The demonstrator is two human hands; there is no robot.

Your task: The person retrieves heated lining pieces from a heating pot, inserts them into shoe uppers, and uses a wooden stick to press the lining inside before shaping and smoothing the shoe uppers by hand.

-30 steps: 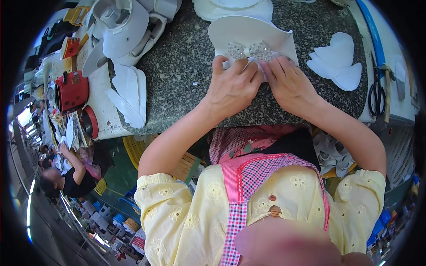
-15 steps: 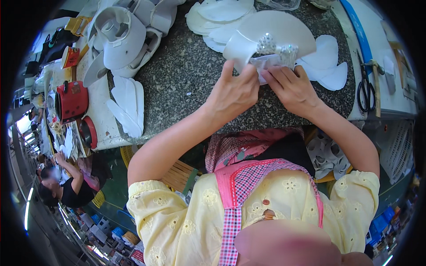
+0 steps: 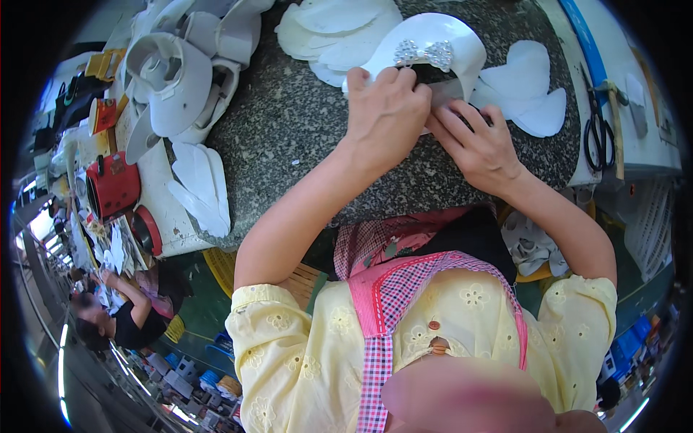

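Note:
A glossy white shoe upper (image 3: 451, 30) with a sparkling rhinestone bow (image 3: 424, 53) stands in a curve over the granite slab (image 3: 303, 141). My left hand (image 3: 388, 105) grips its left end, the fingers curled and partly hiding the edge. A thin greyish flap (image 3: 446, 89) shows inside the curve, below the bow. My right hand (image 3: 473, 141) has its bent fingers closed at the lower right of that flap, by the upper's right end. Exactly what the fingertips pinch is hidden behind the hands.
Flat white pieces (image 3: 523, 76) lie right of the upper, with more stacked white pieces (image 3: 336, 25) behind it. White shoe uppers (image 3: 173, 79) pile at the left, near another white stack (image 3: 202, 187). Black scissors (image 3: 599, 141) hang at the right edge. A co-worker (image 3: 126, 310) sits far left.
The upper has tilted so its arched opening and the bow face me more. My left hand has moved slightly up and turned its back toward me. The whole view has shifted a little.

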